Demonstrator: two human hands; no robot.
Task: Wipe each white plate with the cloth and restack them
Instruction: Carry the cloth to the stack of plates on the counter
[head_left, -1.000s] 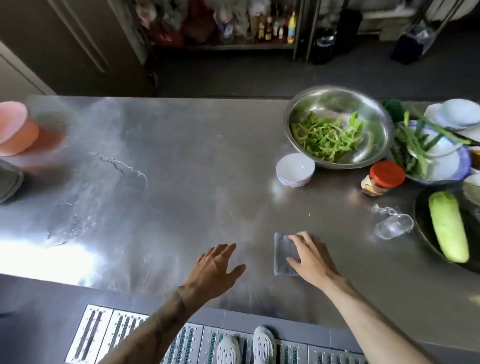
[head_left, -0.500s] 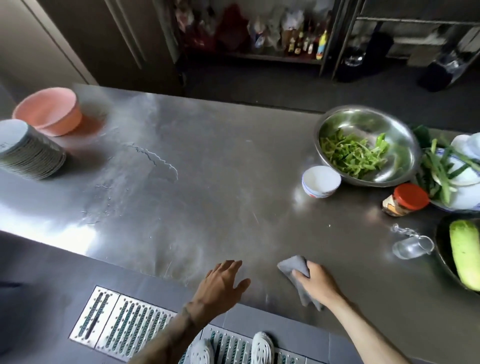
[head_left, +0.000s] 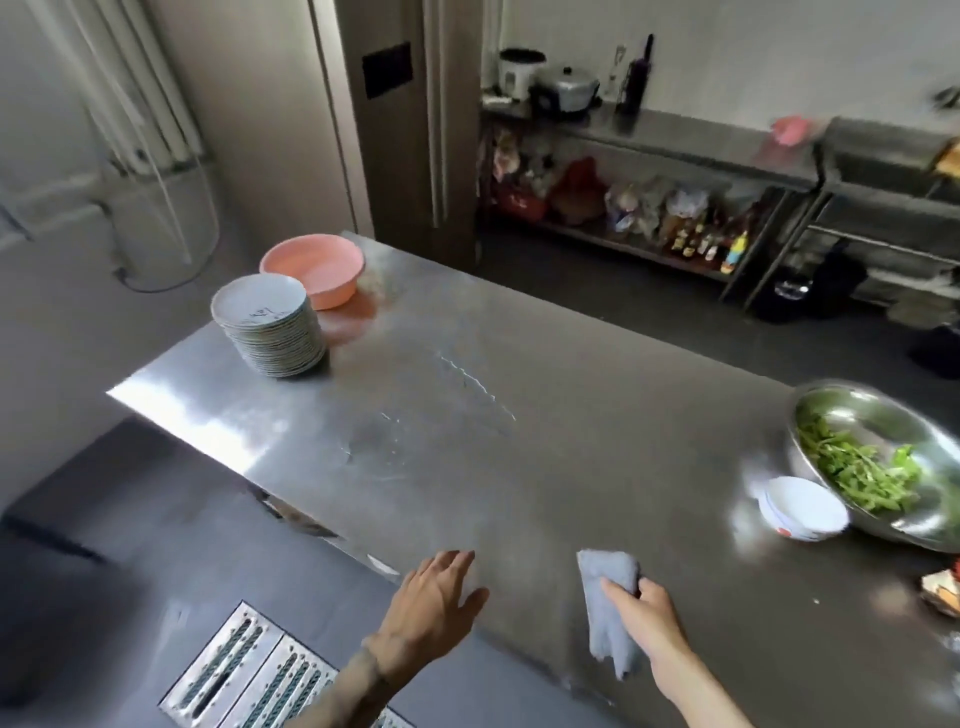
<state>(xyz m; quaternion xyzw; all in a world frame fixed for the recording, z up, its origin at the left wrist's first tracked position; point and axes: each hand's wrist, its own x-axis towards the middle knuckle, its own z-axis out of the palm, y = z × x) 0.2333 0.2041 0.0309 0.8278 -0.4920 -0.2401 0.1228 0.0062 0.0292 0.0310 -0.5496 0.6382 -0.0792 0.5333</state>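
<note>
While the right hand (head_left: 649, 618) grips the cloth (head_left: 605, 631), left hand (head_left: 434, 605) slack, a steel bowl (head_left: 872, 413) holds greens (head_left: 857, 470).

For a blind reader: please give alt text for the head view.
The right hand grips a grey cloth over a steel table; the left hand holds nothing. White plates are stacked far left, beside a pink basin.

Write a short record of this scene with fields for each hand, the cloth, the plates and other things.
left hand: open, holds nothing, above near edge of steel table
right hand: grips the grey cloth
white plate stack: tall, untouched, far left corner, beside pink basin
other: steel bowl with green vegetables, small white bowl beside it, right side
</note>
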